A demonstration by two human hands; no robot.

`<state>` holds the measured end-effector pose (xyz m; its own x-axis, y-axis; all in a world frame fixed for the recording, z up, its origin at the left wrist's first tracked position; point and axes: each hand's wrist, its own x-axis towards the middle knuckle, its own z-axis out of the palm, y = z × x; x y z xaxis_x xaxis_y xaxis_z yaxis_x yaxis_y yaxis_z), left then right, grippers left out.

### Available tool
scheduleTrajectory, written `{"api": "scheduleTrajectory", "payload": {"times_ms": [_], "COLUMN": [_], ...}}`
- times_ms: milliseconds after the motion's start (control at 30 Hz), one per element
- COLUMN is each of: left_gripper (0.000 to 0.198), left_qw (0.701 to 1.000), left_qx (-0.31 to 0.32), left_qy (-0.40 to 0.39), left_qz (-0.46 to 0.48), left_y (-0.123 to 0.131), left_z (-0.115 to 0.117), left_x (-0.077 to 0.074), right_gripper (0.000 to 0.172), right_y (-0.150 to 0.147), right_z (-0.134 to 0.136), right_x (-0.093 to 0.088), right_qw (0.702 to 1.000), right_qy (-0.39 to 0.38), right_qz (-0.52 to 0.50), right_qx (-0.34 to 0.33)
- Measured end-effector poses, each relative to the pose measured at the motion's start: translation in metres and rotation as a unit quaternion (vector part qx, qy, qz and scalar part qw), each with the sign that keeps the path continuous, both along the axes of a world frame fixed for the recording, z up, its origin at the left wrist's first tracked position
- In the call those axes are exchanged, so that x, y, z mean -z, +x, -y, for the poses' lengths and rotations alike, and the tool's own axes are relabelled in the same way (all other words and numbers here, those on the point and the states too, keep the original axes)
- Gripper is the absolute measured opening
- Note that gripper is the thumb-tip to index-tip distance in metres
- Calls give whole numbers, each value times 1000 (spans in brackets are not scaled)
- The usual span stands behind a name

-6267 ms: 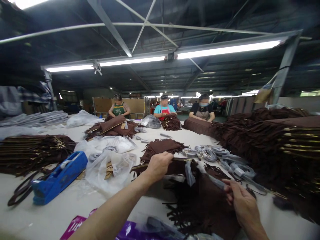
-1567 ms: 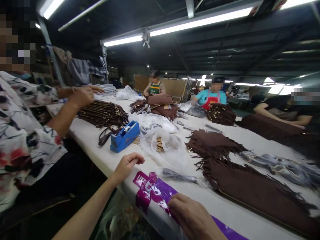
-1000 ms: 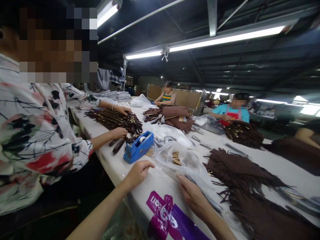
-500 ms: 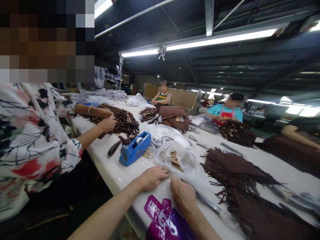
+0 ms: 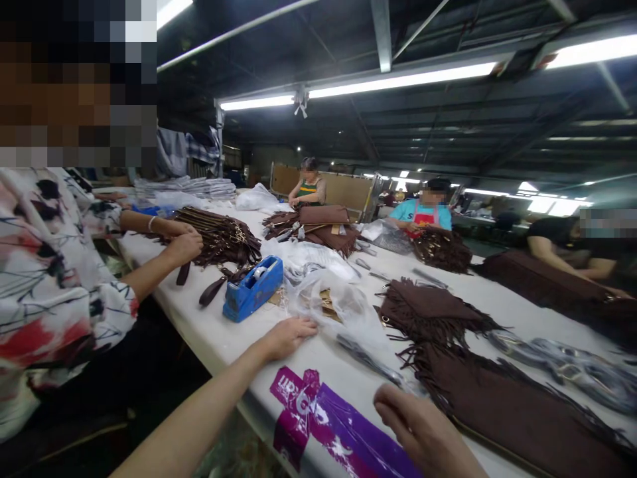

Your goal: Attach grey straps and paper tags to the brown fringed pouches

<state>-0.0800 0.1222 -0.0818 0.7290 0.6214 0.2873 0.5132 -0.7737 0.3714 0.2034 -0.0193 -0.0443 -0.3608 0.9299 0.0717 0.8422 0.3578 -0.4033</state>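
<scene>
Clear plastic bag (image 5: pixel 358 318) with tan pieces inside lies mid-worktop (image 5: pixel 233 342), to the right of the blue tape dispenser (image 5: pixel 253 292). Half a second ago both hands met at its near edge; now they are apart. The right hand (image 5: pixel 418 428) has moved nearer and right, over the purple package (image 5: pixel 348 425), its fingers loosely curled and blurred; whether that grip holds anything, I cannot tell. The left hand (image 5: pixel 286 338) remains beside the bag's near edge, fingers bent close together; its grip is too unclear to tell open from closed.
</scene>
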Motion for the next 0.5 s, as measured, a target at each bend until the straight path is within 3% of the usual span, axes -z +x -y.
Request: {"api": "scheduleTrajectory", "payload": {"times_ms": [67, 167, 333, 400, 500], "left_gripper": [42, 43, 44, 43, 41], "left_qw": [1000, 999, 999, 999, 999], "left_qx": [-12, -34, -35, -31, -25], "left_qy": [-16, -33, -33, -28, -22], "left_qz": [4, 15, 16, 10, 8], "left_y": [-1, -2, -2, -2, -2], "left_z": [-1, -3, -2, 0, 4], "left_x": [2, 6, 7, 4, -2], "right_gripper": [16, 27, 23, 22, 22], "right_y": [-29, -74, -112, -112, -98], "right_z": [-13, -45, -87, -85, -58], "right_x": [-5, -4, 4, 4, 7], "right_qw": [996, 977, 964, 964, 968], "right_qy": [72, 138, 159, 158, 131], "right_qz": [52, 157, 202, 193, 145], "right_qx": [-21, -27, -74, -95, -155]}}
